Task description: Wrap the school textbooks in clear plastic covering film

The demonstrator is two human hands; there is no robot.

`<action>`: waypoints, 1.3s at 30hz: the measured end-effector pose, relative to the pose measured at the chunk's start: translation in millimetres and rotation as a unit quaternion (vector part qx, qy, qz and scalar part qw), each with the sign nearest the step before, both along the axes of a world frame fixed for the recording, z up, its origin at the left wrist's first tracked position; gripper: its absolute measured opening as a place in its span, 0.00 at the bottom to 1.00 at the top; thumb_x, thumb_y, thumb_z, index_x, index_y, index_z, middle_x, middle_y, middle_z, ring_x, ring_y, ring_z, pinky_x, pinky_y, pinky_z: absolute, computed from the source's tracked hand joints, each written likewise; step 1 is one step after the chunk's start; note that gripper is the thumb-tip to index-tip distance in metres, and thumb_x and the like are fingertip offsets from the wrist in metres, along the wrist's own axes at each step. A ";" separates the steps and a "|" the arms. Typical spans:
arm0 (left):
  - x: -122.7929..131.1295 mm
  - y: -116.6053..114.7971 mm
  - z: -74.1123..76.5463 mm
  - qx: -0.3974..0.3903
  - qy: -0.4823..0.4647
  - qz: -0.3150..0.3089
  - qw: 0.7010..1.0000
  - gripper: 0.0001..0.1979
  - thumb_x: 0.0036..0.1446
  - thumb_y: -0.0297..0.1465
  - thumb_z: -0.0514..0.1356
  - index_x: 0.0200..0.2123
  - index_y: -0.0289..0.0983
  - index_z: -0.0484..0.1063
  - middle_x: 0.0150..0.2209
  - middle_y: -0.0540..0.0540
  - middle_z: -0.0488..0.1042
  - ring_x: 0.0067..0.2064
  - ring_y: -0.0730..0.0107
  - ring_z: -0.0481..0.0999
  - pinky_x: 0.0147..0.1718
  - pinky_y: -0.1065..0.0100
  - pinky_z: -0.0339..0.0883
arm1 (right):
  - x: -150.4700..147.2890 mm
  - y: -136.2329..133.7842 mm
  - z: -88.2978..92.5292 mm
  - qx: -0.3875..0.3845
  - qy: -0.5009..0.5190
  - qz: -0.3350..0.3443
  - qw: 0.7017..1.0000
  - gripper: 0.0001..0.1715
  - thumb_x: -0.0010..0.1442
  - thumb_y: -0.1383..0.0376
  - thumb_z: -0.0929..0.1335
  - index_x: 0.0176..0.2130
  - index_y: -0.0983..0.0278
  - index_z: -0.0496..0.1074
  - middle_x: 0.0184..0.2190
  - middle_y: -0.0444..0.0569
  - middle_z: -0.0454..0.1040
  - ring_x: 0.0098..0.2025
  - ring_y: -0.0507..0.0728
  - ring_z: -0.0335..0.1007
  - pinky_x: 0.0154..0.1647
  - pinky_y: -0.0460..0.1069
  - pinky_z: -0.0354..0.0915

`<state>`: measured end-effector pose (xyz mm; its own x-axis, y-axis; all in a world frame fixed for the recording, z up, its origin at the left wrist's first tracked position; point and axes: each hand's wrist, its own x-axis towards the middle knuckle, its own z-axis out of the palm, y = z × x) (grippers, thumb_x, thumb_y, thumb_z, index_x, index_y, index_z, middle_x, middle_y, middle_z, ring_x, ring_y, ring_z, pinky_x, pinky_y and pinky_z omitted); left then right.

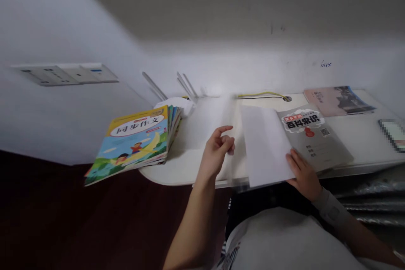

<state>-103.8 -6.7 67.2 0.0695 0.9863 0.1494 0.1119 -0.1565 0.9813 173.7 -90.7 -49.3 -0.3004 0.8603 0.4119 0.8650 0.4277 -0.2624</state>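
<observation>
A grey booklet point(311, 139) with Chinese lettering and a small red gourd on its cover lies on the white desk. A plain white sheet or flap point(265, 147) spreads out at its left side; how the two join is hard to see. My right hand point(303, 175) grips the lower edge where booklet and white sheet meet, fingers on top. My left hand point(219, 152) hovers left of the white sheet, index finger stretched out and thumb apart from it, holding nothing visible. Beside its fingers stands a blurred, see-through sheet point(232, 143).
A stack of colourful books point(136, 139) overhangs the desk's left end. Behind it is a white device with antennas point(186, 84). A yellow cable point(262, 93) runs along the wall. A pink booklet point(335, 101) and a phone point(392, 135) lie on the right. Wall sockets point(68, 74) are at left.
</observation>
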 end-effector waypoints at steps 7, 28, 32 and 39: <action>29.7 -38.9 36.8 0.184 0.009 -0.057 0.981 0.21 0.57 0.39 0.56 0.54 0.41 0.64 0.35 0.46 0.74 0.38 0.67 0.75 0.40 0.64 0.69 | 21.2 -5.0 18.7 -0.111 0.222 0.001 0.969 0.20 0.59 0.60 0.58 0.44 0.58 0.74 0.40 0.48 0.78 0.43 0.62 0.74 0.45 0.57 0.70; 47.2 36.0 -62.6 0.171 0.220 0.189 0.942 0.34 0.57 0.46 0.55 0.61 0.33 0.54 0.60 0.31 0.59 0.61 0.52 0.58 0.56 0.53 0.56 | 83.0 64.5 53.7 -0.202 0.505 -0.095 0.834 0.23 0.52 0.46 0.68 0.40 0.59 0.68 0.33 0.46 0.76 0.35 0.57 0.72 0.34 0.51 0.70; 19.7 46.1 -58.1 -0.070 0.082 0.041 0.993 0.30 0.54 0.53 0.53 0.45 0.32 0.70 0.32 0.43 0.75 0.35 0.63 0.75 0.32 0.66 0.69 | 83.1 86.6 63.9 -0.167 0.525 -0.108 0.828 0.23 0.53 0.44 0.66 0.31 0.61 0.69 0.26 0.44 0.74 0.29 0.54 0.70 0.26 0.48 0.66; 17.8 46.0 -55.4 -0.232 -0.044 -0.051 0.970 0.27 0.53 0.52 0.55 0.35 0.31 0.72 0.24 0.44 0.74 0.26 0.65 0.73 0.24 0.68 0.66 | 78.3 90.2 53.1 -0.201 0.568 -0.098 0.792 0.24 0.53 0.44 0.66 0.34 0.62 0.71 0.25 0.46 0.76 0.28 0.57 0.72 0.28 0.50 0.68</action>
<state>-86.1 39.3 11.8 0.1768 0.9378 -0.2989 0.0316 0.2982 0.9540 252.0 -0.5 3.8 0.2229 0.9748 0.0026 0.0121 -0.0001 -0.9999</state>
